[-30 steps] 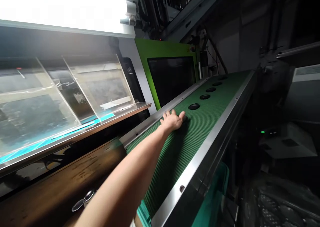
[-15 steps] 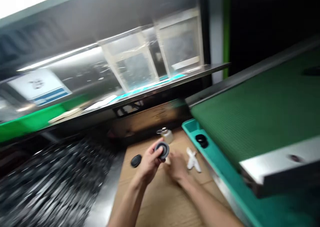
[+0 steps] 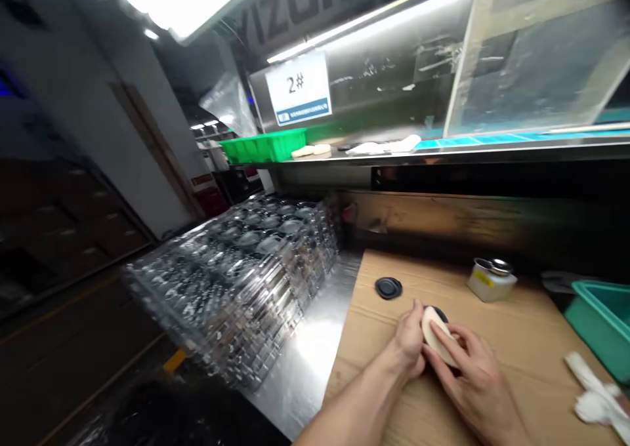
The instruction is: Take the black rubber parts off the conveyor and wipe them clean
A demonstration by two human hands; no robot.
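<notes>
My left hand (image 3: 411, 342) grips a dark round part (image 3: 438, 313), which is mostly covered. My right hand (image 3: 470, 367) holds a cream-coloured pad (image 3: 440, 338) against that part, fingers pressed along the pad. Both hands meet above a cardboard sheet (image 3: 374, 347). Another black round part (image 3: 388, 288) lies on the cardboard, up and to the left of my hands. Behind them, to the right, stands a small container with a metal top (image 3: 492, 279).
Stacked clear plastic trays (image 3: 266, 269) stand at the left. A teal bin (image 3: 600, 321) and a white cloth-like item (image 3: 593, 390) are at the right. Above the work surface runs a metal shelf (image 3: 354, 159) with a green basket (image 3: 266, 145).
The view has swung left, showing more of the trays. My right hand has come up to my left hand, and a cream pad now shows against the dark part.
</notes>
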